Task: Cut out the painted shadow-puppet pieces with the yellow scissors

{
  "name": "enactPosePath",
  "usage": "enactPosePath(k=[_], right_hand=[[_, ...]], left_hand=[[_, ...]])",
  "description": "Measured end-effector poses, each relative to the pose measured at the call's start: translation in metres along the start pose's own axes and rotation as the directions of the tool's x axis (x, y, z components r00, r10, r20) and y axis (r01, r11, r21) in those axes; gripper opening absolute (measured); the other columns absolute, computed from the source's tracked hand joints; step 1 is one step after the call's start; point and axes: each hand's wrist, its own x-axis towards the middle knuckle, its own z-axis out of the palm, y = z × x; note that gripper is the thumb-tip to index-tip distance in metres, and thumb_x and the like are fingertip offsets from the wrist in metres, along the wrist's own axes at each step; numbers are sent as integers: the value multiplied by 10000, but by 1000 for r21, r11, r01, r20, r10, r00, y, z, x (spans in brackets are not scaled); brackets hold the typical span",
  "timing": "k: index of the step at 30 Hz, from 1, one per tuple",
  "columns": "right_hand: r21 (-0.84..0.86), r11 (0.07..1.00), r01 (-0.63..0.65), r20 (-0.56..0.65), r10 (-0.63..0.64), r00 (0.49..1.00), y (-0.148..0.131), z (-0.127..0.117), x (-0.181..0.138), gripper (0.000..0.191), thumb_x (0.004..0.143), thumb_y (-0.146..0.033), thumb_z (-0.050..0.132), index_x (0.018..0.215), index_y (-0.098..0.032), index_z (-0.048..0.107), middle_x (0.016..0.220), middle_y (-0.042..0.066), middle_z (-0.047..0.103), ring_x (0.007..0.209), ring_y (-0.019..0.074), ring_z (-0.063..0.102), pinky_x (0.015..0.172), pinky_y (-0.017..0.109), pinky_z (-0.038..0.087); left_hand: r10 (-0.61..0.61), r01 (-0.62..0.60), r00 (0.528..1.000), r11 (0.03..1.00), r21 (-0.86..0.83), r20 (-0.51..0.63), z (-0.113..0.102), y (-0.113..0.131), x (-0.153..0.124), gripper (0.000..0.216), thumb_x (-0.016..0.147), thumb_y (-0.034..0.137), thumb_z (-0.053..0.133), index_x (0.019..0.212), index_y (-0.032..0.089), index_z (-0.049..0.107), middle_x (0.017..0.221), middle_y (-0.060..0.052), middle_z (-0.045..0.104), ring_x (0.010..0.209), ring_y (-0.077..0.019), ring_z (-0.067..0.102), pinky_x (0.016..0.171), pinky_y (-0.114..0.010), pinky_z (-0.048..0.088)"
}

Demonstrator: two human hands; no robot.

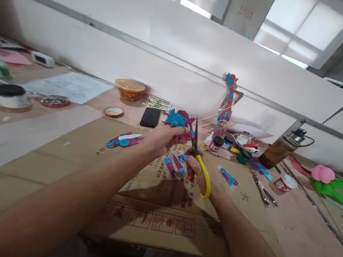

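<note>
My left hand is closed around a blue and pink painted cut-out figure, held up above the cardboard sheet. My right hand grips yellow-handled scissors, fingers through the loops, blades pointing up toward the cut-out. Just below the hands, small painted pieces on clear film lie on the cardboard. More pieces lie to the left and to the right.
A black phone, an orange-lidded tub, small paint jars, a tea bottle, pliers, a pink and green toy and a standing painted puppet ring the workspace. A white jar stands far left.
</note>
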Motion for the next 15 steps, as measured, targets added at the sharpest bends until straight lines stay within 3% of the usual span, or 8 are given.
enactPosePath(k=[3,6,12,15], right_hand=[[-67,997,42,105,-35,994,-12,-2,2,370,1144,-440,608,816,-285,682,653,-22,664,619,212,609,677,364,505],[-98,991,89,132,-76,988,-18,-3,3,523,1157,-481,566,670,-290,571,637,-7,620,617,207,563,637,354,460],[-123,992,27,153,-8,988,-16,-3,1,460,1171,-454,516,750,-283,590,700,4,645,667,220,599,715,378,492],[-136,990,25,167,-2,986,-14,-4,1,519,1179,-502,498,714,-286,577,688,10,620,667,226,586,724,386,483]], left_hand=[[-13,13,1000,1000,1,-9,-1,0,1,168,622,57,900,678,156,776,693,-30,776,642,-155,705,692,-287,636],[-11,11,1000,1000,1,-8,-2,-1,2,191,623,42,911,692,159,777,702,-33,782,669,-169,734,717,-296,651],[-14,14,1000,1000,3,4,-3,-1,3,187,626,46,919,693,155,781,720,-36,791,657,-165,730,695,-290,652],[-23,23,1000,1000,4,9,-3,-1,3,164,644,47,900,678,153,780,716,-39,792,642,-155,726,677,-276,645]])
